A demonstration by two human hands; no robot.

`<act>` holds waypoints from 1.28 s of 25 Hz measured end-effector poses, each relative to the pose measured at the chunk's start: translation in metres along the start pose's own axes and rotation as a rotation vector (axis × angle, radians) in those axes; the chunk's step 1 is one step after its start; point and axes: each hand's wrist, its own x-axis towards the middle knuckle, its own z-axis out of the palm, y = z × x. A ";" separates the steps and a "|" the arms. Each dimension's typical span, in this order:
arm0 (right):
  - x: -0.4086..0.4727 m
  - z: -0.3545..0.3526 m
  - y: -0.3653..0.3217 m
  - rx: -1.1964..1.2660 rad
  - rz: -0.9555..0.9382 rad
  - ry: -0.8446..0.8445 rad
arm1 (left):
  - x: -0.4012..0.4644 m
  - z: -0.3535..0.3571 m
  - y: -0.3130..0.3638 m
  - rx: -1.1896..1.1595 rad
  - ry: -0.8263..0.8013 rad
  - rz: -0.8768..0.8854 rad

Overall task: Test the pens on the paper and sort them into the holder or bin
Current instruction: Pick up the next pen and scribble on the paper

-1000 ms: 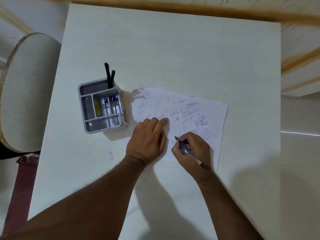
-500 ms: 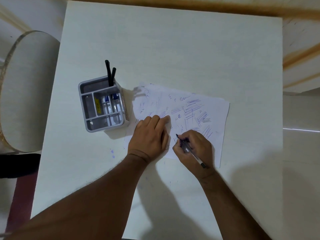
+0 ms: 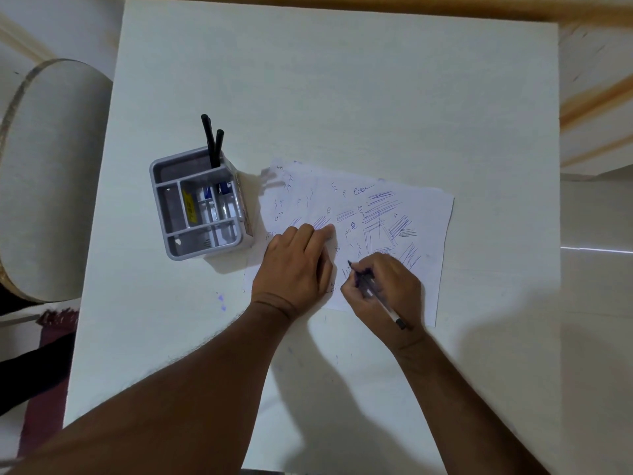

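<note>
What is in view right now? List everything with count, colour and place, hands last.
table: one, white, fills most of the view
paper sheet: one, white with blue scribbles, centre-right of the table
pen holder: one, grey, divided into compartments, on the table left of the paper
black pens: two, upright in the holder's far compartment
blue-capped pens: at least two, in a middle compartment; exact number unclear
yellow item: one, in the middle compartment; what it is cannot be told
pen: one, clear barrel with dark ends, tip on the paper
chair: one, pale seat, left of the table
left hand: flat on the paper
right hand: gripping the pen
</note>
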 end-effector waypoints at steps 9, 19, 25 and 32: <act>0.000 0.001 -0.002 -0.042 -0.006 0.001 | 0.000 0.000 0.001 0.004 0.011 0.001; 0.002 -0.001 -0.002 0.017 0.026 0.017 | 0.001 -0.002 0.001 0.006 0.000 0.001; 0.002 -0.003 -0.004 0.035 0.028 0.008 | 0.001 -0.001 0.000 0.007 0.000 0.000; 0.002 -0.001 -0.005 -0.023 0.018 -0.021 | 0.000 -0.001 0.001 0.002 0.000 0.001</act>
